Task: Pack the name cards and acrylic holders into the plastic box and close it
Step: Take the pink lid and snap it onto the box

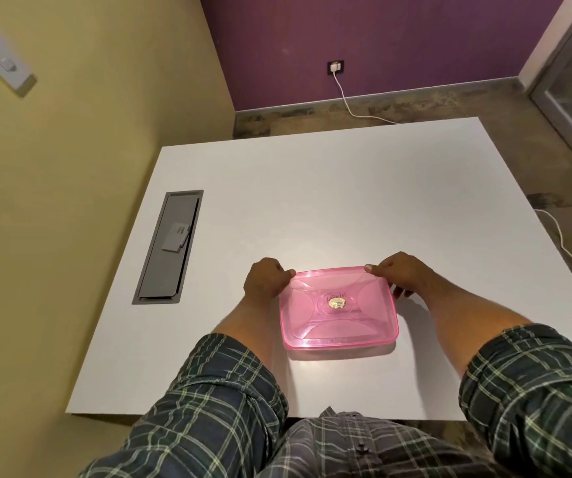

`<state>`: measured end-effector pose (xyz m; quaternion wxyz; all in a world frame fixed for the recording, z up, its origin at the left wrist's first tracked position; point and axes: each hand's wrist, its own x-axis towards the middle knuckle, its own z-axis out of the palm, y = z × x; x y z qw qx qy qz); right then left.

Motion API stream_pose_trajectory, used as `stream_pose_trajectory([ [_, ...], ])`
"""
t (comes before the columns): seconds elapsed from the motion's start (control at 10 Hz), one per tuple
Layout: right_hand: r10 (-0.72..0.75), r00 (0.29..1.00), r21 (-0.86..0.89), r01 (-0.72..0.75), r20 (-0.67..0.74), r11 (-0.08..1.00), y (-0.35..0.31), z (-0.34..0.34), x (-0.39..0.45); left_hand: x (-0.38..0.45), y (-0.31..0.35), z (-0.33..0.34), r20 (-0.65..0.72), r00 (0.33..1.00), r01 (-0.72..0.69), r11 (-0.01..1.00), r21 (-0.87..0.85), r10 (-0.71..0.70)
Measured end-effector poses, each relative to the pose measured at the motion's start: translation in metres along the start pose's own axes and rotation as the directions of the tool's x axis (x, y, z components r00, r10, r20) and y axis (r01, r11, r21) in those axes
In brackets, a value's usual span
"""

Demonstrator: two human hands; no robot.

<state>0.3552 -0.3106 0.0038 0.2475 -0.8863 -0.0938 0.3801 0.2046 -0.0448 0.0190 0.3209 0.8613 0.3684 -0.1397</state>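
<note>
A pink see-through plastic box [338, 308] lies flat on the white table [346, 188], with its lid on top and a small gold sticker at the lid's middle. My left hand [265, 277] grips the far left corner of the box, thumb on the lid's rim. At the far right corner, my right hand [405, 272] holds the box with its thumb on the lid and fingers down the right side. No name cards or acrylic holders show anywhere; the tinted lid hides whatever is inside.
A grey cable hatch [169, 246] is set into the table at the left, with a small white card lying on it. A white cable [346, 98] runs from a wall socket across the floor behind the table. A yellow wall stands at the left.
</note>
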Motion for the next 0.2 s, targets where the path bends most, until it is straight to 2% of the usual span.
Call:
stream_pose_trajectory([
  [0.1,-0.12,0.96,-0.235,0.06,-0.252,0.97,-0.0009,0.0025,-0.0076,-0.0029,0.0057,-0.0065,-0.058,0.988,-0.129,0.967,0.22,0.145],
  [0.2,-0.286,0.87,-0.408,0.109,-0.402,0.906,-0.0037,0.0031,-0.0066,0.0001,0.01,-0.0156,-0.184,0.937,-0.225,0.916,0.332,0.297],
])
